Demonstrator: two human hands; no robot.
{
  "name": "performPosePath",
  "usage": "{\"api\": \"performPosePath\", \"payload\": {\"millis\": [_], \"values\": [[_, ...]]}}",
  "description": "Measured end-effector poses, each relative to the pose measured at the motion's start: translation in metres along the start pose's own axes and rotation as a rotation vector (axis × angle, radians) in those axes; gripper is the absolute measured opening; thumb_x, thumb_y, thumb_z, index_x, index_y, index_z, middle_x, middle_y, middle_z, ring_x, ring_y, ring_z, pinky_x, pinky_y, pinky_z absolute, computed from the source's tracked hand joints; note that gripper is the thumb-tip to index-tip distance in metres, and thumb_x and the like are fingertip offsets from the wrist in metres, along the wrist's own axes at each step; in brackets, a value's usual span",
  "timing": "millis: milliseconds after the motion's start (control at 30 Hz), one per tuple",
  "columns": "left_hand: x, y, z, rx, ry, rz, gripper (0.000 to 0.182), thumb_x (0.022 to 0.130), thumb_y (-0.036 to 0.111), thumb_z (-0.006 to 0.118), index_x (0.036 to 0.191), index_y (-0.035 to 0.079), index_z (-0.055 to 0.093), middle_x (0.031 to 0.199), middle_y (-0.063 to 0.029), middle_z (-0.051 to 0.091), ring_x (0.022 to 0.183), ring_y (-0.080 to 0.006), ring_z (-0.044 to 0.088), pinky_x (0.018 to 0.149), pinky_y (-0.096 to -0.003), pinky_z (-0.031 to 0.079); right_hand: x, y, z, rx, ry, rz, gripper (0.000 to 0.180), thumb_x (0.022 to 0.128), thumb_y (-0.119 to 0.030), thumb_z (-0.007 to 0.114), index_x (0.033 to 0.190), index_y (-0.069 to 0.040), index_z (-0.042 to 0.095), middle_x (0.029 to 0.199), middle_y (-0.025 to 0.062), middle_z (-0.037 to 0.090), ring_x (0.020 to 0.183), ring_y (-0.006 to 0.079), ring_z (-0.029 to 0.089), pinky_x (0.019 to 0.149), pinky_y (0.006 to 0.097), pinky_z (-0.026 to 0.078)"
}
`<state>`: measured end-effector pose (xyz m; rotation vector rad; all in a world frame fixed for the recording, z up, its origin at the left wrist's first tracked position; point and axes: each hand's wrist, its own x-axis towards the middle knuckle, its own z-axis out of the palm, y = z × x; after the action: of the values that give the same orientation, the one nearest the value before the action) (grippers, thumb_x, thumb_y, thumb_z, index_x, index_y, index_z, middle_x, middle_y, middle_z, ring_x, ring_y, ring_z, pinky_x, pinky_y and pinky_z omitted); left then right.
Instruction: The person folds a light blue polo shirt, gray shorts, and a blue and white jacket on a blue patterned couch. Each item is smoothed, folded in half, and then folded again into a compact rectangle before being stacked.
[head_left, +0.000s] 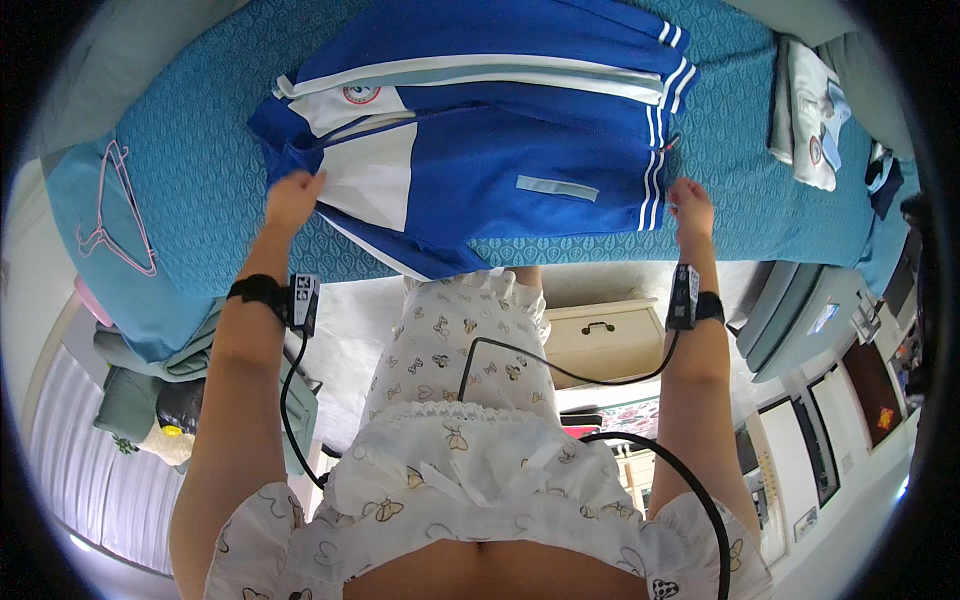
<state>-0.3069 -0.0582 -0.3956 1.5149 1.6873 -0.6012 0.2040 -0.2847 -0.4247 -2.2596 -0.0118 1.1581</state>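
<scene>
A blue and white zip jacket (480, 165) lies spread on a teal leaf-patterned bedspread (202, 172), its collar to the left and its white-striped hem to the right. One sleeve runs along the far side; the near sleeve (442, 255) hangs toward the bed's edge. My left hand (292, 199) pinches the jacket at the shoulder, just below the collar. Beside the hem is my right hand (691, 206), its fingers curled in. Whether those fingertips grip the fabric edge cannot be made out. A pale pocket strip (557, 188) shows on the jacket's near half.
Pink hangers (116, 214) lie at the bed's left end. Folded white and grey clothing (814, 124) rests at the right, with a dark blue item (885, 180) beyond it. A cream drawer (600, 337) stands below the bed edge. Black cables (600, 381) run from my wrist devices.
</scene>
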Motion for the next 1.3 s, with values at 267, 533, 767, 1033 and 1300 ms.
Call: {"api": "performPosePath", "payload": {"millis": [267,533,767,1033,1300], "values": [[-0.061,-0.008,0.075,-0.231,-0.814,-0.393,0.073,0.073,0.064,0.046,0.094,-0.006,0.057,0.090,-0.0182,0.061,0.080,-0.0235,0.061,0.073,-0.0336,0.048,-0.068,0.056,0.007,-0.244,-0.876,0.443,0.028,0.080,-0.025,0.055,0.098,-0.004,0.056,0.091,0.0119,0.062,0.081,0.0204,0.061,0.071,0.0296,0.049],[-0.075,0.026,0.125,-0.643,-0.631,-0.638,0.074,0.073,0.059,0.049,0.105,-0.007,0.047,0.096,-0.0204,0.057,0.089,-0.0288,0.056,0.076,-0.0403,0.046,-0.112,0.095,0.127,-0.683,-1.478,-0.018,0.042,0.078,-0.021,0.056,0.116,-0.006,0.049,0.103,0.0062,0.058,0.098,0.0171,0.052,0.083,0.0283,0.040],[-0.089,0.028,0.143,-0.773,-0.459,-0.588,0.033,0.078,0.027,0.051,0.091,-0.003,0.049,0.102,-0.0184,0.053,0.091,-0.0292,0.054,0.080,-0.0416,0.044,-0.159,0.124,0.186,-0.748,-1.041,-0.523,0.052,0.074,-0.024,0.059,0.119,-0.004,0.044,0.114,0.0165,0.051,0.101,0.0280,0.051,0.082,0.0344,0.042],[-0.092,-0.004,0.117,-1.196,-0.793,-0.411,0.016,0.068,0.006,0.044,0.073,-0.008,0.050,0.095,-0.0266,0.056,0.090,-0.0401,0.057,0.080,-0.0470,0.045,-0.183,0.177,0.215,-0.973,-0.667,-0.530,0.032,0.072,-0.028,0.060,0.095,-0.006,0.058,0.098,0.0126,0.058,0.094,0.0284,0.053,0.076,0.0348,0.043],[-0.088,-0.006,0.072,-1.168,-0.894,-0.396,0.024,0.066,0.011,0.044,0.076,-0.008,0.057,0.097,-0.0274,0.056,0.092,-0.0420,0.055,0.081,-0.0475,0.044,-0.194,0.198,0.162,-0.656,-0.776,-0.296,0.030,0.069,-0.026,0.058,0.089,-0.004,0.055,0.090,0.0139,0.057,0.085,0.0299,0.055,0.074,0.0377,0.044]]}}
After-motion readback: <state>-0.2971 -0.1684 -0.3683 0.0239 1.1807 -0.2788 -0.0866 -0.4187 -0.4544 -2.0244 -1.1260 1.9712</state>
